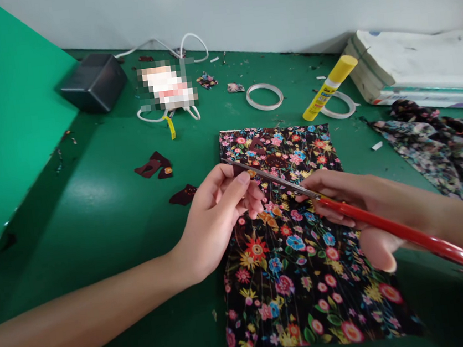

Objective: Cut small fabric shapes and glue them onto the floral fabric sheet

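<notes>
My left hand [228,201] pinches a small dark maroon fabric scrap [239,170] between thumb and fingers. Red-handled scissors [370,219] are gripped in my right hand [355,198], their blades pointing left and reaching the scrap at my left fingertips. Whether the blades are parted is hard to see. Beneath both hands lies a black floral fabric [297,277], spread flat on the green table [97,244]. A few dark maroon cut pieces [153,165] lie left of the fabric, and another maroon piece [182,194] sits close to my left hand.
Behind the fabric are a tape roll [264,97], a yellow glue stick [328,90] leaning over a second roll [344,105], and a black box [93,83] with a white cable. Crumpled floral cloth [442,149] and a white stack [419,63] occupy the right. A green panel [7,110] stands left.
</notes>
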{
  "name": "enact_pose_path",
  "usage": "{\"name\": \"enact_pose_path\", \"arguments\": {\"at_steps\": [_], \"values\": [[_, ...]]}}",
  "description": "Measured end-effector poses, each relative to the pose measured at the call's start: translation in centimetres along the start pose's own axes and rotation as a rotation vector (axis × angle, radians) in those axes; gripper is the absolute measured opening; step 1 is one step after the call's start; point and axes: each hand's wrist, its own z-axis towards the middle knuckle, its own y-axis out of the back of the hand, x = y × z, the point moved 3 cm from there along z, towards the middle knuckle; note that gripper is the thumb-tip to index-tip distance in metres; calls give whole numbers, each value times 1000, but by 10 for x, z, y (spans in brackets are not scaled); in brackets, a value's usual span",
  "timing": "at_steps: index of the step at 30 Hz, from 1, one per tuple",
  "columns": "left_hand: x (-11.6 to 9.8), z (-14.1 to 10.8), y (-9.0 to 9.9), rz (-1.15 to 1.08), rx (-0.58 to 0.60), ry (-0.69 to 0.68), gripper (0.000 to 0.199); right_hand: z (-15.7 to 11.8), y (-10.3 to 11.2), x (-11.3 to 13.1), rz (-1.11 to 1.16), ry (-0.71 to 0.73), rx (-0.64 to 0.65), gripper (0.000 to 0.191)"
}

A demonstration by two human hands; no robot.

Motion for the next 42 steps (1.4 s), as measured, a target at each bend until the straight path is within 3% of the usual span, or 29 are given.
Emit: {"name": "enact_pose_path", "arguments": {"at_steps": [7,13,17,25,42], "values": [[0,0,0,9,-2,-5,19,0,-1,3,90,-92,56,44],[0,0,-1,-2,-6,2,19,0,0,8,33,-51,44,52],[0,1,-1,2,-10,-2,18,-1,0,8,52,-42,49,48],[1,1,0,-7,-4,-16,19,1,0,12,93,-158,51,51],[-1,0,-1,1,-10,18,18,-1,2,19,42,-145,36,37]]}}
